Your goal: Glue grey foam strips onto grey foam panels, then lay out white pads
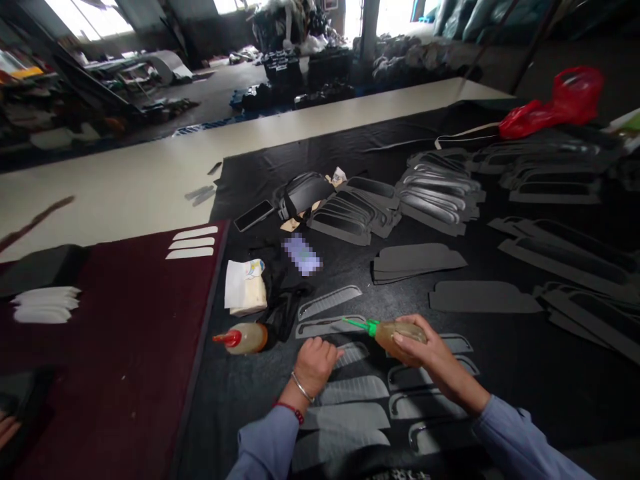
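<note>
My right hand (425, 343) is wrapped round a squeeze bottle (387, 337) of amber liquid with a green nozzle. Its tip points left, over a thin grey cut-out piece (327, 325) with a shiny line along its edge. My left hand (315, 365) rests with curled fingers beside a striped grey piece (354, 353); what its fingers hold, if anything, is hidden. Similar grey pieces (350, 415) lie in a column below it. Others, with glossy curved lines (425, 403), lie beneath my right forearm. Another squeeze bottle (250, 338) with a red tip lies left of my left hand.
A tissue pack (247, 293) and a phone (254, 215) lie at the left. Stacked dark pieces (435, 190) spread across the back and right. A red plastic bag (565, 107) sits far right. White strips (193, 242) lie on maroon material (130, 347). A person's hand (7, 427) shows far left.
</note>
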`<state>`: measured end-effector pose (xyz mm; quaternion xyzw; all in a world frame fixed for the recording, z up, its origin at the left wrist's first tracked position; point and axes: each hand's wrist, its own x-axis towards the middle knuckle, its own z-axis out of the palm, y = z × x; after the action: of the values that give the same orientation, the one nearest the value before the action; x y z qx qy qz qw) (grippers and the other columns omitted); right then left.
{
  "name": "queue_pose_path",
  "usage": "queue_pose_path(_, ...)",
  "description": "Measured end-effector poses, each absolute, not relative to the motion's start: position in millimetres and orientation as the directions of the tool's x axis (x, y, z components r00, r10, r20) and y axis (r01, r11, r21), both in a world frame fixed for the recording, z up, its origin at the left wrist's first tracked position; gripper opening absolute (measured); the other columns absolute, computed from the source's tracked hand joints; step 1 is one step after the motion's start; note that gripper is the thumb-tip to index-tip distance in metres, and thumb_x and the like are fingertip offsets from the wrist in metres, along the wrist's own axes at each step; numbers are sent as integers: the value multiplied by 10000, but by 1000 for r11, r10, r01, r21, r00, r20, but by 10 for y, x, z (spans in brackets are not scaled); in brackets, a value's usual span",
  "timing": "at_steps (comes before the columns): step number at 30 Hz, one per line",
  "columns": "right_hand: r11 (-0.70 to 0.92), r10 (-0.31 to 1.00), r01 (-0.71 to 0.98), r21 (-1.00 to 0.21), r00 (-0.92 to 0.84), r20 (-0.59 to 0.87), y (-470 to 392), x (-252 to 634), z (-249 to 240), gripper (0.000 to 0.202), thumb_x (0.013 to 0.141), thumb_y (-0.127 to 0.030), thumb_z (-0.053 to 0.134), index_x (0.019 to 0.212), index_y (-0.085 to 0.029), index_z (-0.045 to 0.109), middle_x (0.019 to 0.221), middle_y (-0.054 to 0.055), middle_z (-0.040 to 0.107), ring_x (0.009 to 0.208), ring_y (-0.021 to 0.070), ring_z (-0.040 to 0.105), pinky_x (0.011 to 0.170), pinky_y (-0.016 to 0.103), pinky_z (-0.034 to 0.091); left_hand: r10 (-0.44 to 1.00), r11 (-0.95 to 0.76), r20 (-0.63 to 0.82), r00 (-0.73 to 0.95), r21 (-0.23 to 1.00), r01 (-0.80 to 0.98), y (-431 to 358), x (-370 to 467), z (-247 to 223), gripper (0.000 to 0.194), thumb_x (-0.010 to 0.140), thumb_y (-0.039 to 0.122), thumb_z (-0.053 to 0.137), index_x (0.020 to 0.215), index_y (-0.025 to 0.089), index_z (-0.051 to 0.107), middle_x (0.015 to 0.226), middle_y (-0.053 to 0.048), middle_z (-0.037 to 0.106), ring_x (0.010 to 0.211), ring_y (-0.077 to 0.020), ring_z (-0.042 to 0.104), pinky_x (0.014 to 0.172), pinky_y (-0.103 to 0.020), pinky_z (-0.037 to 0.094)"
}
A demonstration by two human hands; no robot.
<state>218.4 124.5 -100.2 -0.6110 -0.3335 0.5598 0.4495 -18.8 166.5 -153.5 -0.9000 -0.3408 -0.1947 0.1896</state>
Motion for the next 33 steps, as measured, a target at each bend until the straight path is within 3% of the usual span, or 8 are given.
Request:
queue_pose_path(9,-338,931,-111,-935,110,-349,1197,2229,-1006,466,655,-542,649,962,-229,489,846,15,611,739,190,592,601,283,450,534,-709,470,703,-205,675,1577,-258,-1478,273,869,374,443,769,147,556,564,-4,494,553,-155,453,532,-297,348)
queue_pose_path(16,-338,935,-62,-939,94,-342,1166,2221,-1021,468,657,-529,653,975,-229,485,854,14,594,764,186,574,637,289,448,671,-617,423,609,-136,775,1172,-344,-1435,112,830,240,529,902,179,589,886,-65,613,825,-199,553,682,-333,448)
queue_pose_path(23,-366,929,44,-930,72,-363,1196,2092,-952,477,652,-559,628,962,-225,488,828,14,591,719,178,555,591,279,437,831,-498,277,483,-16,867,1016,-365,-1687,344,822,57,411,1105,191,552,998,-83,625,941,-200,574,770,-354,517)
queue_pose_path(29,-185,972,276,-943,-92,-218,1329,1879,-1026,404,682,-480,620,960,-212,500,827,13,596,728,175,567,637,292,462,866,-448,282,413,71,891,963,-392,-1780,348,815,50,412,1127,126,547,1111,-129,619,1068,-218,552,868,-362,511)
queue_pose_path(33,39,974,433,-900,-216,-61,1441,1638,-1080,350,697,-426,615,952,-210,513,896,34,585,811,195,572,708,319,472,891,-392,299,342,123,912,919,-322,-1809,305,842,116,422,1115,71,551,1134,-155,612,1104,-223,539,912,-352,503)
